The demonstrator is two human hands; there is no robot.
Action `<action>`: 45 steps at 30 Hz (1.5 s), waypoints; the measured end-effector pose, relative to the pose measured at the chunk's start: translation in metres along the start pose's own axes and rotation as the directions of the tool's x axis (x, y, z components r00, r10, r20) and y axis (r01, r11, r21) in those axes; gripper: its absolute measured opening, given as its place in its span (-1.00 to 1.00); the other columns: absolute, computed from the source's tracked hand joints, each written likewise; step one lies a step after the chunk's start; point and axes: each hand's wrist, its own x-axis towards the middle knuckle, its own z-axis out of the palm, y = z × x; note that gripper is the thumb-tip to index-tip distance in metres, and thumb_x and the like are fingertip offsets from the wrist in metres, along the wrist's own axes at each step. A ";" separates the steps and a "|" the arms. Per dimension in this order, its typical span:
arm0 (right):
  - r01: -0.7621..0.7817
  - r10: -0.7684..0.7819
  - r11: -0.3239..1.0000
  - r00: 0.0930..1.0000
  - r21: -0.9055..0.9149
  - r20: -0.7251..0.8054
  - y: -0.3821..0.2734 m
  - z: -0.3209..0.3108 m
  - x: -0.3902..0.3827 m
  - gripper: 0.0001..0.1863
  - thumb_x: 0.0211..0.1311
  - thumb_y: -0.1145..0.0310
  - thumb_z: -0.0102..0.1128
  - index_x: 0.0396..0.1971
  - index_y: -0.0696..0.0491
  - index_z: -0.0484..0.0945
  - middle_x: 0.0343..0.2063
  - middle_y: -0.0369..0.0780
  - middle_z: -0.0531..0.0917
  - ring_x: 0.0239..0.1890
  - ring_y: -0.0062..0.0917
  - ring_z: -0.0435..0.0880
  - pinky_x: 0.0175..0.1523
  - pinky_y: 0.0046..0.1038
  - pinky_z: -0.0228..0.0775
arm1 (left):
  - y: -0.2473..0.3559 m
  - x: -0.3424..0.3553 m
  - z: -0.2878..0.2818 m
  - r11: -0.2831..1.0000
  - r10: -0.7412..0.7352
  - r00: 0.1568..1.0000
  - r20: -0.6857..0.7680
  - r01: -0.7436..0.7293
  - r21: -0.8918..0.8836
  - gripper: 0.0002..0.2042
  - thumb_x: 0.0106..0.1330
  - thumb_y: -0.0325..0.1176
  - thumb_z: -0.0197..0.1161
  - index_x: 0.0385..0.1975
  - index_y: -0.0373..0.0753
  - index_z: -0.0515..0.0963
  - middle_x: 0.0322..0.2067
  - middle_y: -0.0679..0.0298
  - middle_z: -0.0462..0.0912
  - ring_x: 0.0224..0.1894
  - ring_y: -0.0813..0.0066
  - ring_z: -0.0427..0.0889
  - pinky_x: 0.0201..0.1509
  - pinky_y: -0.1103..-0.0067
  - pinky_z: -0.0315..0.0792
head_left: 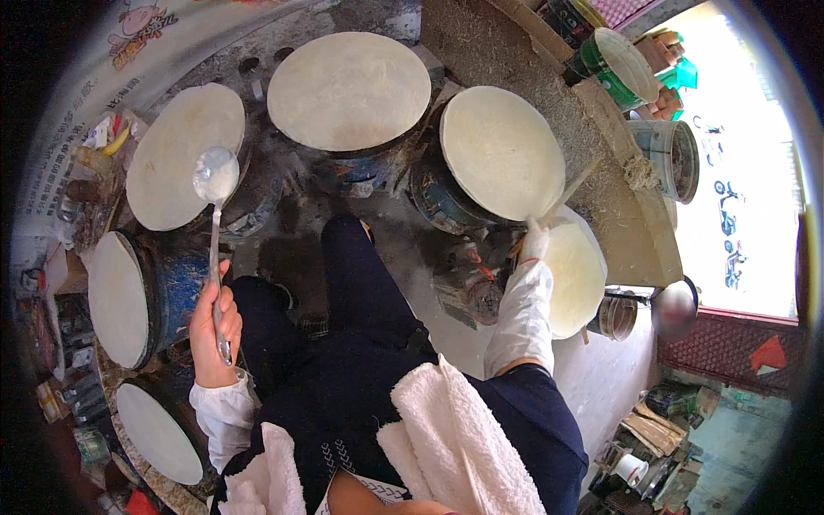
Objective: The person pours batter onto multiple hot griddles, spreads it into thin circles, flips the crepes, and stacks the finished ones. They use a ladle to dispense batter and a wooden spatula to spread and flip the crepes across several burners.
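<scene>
My left hand [218,330] is closed round the handle of a metal ladle [215,257]. The ladle's round bowl [215,174] is over a cream-coloured round sheet [182,142] on the left griddle. To the right, my right hand [534,242] is closed at the far edge of another thin round sheet [573,275]. A pale flat stick [577,184] slants up and away from that hand. The fingers are partly hidden, and I cannot tell whether they also touch the sheet. White sleeve covers are on both forearms.
Around me more round pale sheets lie on drum-like stoves, at the far middle [348,90], far right [502,153], left [118,300] and near left [160,433]. Beyond the right stoves are a green bucket [620,70] and a clear bucket [668,159]. A white towel [455,438] hangs over my front.
</scene>
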 end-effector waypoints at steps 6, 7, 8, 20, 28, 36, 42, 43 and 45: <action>0.111 -0.109 0.881 0.994 -0.460 0.032 -0.015 0.082 -0.094 -0.62 0.25 0.22 0.20 -0.10 0.22 0.61 -0.13 0.06 0.68 -0.04 -0.12 0.66 0.08 -0.24 0.45 | -0.004 -0.005 -0.001 1.000 -0.007 1.000 0.018 0.006 0.022 -0.65 0.59 -0.37 -0.09 0.27 -0.36 0.29 -0.55 0.38 0.38 -0.74 0.76 0.32 -0.72 0.79 0.36; 0.222 -0.194 0.816 0.975 -0.533 0.110 -0.009 0.102 -0.106 -0.65 0.25 0.21 0.19 -0.11 0.16 0.62 -0.15 0.05 0.69 -0.05 -0.08 0.66 0.08 -0.22 0.45 | -0.003 -0.003 -0.001 0.999 -0.020 0.999 0.046 0.019 0.027 -0.65 0.59 -0.36 -0.09 0.28 -0.37 0.29 -0.54 0.38 0.38 -0.73 0.77 0.32 -0.72 0.79 0.36; 0.166 -0.103 0.870 0.982 -0.465 0.156 -0.020 0.131 -0.117 -0.67 0.26 0.19 0.19 -0.12 0.12 0.62 -0.17 0.06 0.68 -0.05 -0.05 0.65 0.07 -0.19 0.45 | -0.002 -0.003 -0.003 0.999 -0.026 0.998 0.065 0.023 0.033 -0.64 0.59 -0.36 -0.09 0.28 -0.37 0.28 -0.53 0.37 0.38 -0.72 0.78 0.33 -0.72 0.79 0.36; 0.179 -0.005 0.970 0.692 -0.165 0.722 -0.123 0.251 -0.229 -0.56 0.35 0.16 0.14 0.06 0.17 0.51 -0.10 -0.02 0.67 -0.02 -0.21 0.64 0.10 -0.28 0.40 | 0.018 -0.075 -0.028 0.978 0.123 0.991 -0.058 -0.131 -0.160 -0.61 0.58 -0.33 -0.07 0.30 -0.37 0.26 -0.51 0.38 0.39 -0.70 0.72 0.35 -0.68 0.72 0.33; -0.194 0.306 0.934 0.003 -0.300 0.952 -0.187 0.221 -0.357 -0.64 0.43 0.36 0.03 0.17 0.10 0.43 -0.28 -0.25 0.67 -0.52 -0.61 0.67 -0.56 -0.65 0.37 | 0.005 -0.113 -0.081 0.984 0.159 0.944 -0.290 -0.176 -0.034 -0.63 0.51 -0.20 0.11 0.17 -0.28 0.43 -0.22 0.11 0.65 -0.70 0.76 0.37 -0.69 0.77 0.21; -0.022 0.336 0.891 -0.641 -0.454 0.690 -0.262 0.249 -0.426 -0.66 0.39 0.15 0.13 -0.06 0.12 0.54 -0.54 -0.29 0.59 -0.59 -0.62 0.58 -0.50 -0.58 0.45 | -0.021 -0.134 -0.109 0.972 0.237 0.931 -0.278 -0.223 0.080 -0.56 0.49 -0.12 0.14 0.17 -0.31 0.35 -0.04 -0.07 0.63 -0.69 0.79 0.38 -0.66 0.80 0.30; 0.031 0.359 0.856 -0.754 -0.517 0.549 -0.258 0.259 -0.493 -0.66 0.35 0.07 0.19 -0.23 0.07 0.57 -0.56 -0.32 0.58 -0.61 -0.64 0.56 -0.54 -0.60 0.39 | -0.012 -0.146 -0.121 0.971 0.238 0.923 -0.302 -0.219 0.097 -0.55 0.48 -0.22 0.14 0.27 -0.28 0.30 -0.04 0.02 0.67 -0.66 0.82 0.41 -0.63 0.80 0.31; 0.039 0.366 0.852 -0.756 -0.521 0.543 -0.257 0.258 -0.498 -0.67 0.35 0.07 0.20 -0.23 0.07 0.56 -0.56 -0.32 0.57 -0.61 -0.64 0.56 -0.53 -0.60 0.39 | -0.009 -0.150 -0.119 0.971 0.239 0.918 -0.317 -0.226 0.079 -0.55 0.49 -0.25 0.12 0.30 -0.26 0.29 -0.03 0.04 0.67 -0.66 0.82 0.42 -0.62 0.81 0.33; 0.057 0.376 0.847 -0.765 -0.528 0.522 -0.257 0.258 -0.508 -0.68 0.33 0.08 0.21 -0.23 0.07 0.55 -0.54 -0.33 0.57 -0.61 -0.64 0.56 -0.52 -0.61 0.39 | -0.007 -0.154 -0.118 0.973 0.227 0.913 -0.339 -0.224 0.050 -0.52 0.45 -0.26 0.18 0.30 -0.28 0.29 -0.06 0.08 0.69 -0.66 0.83 0.42 -0.62 0.82 0.33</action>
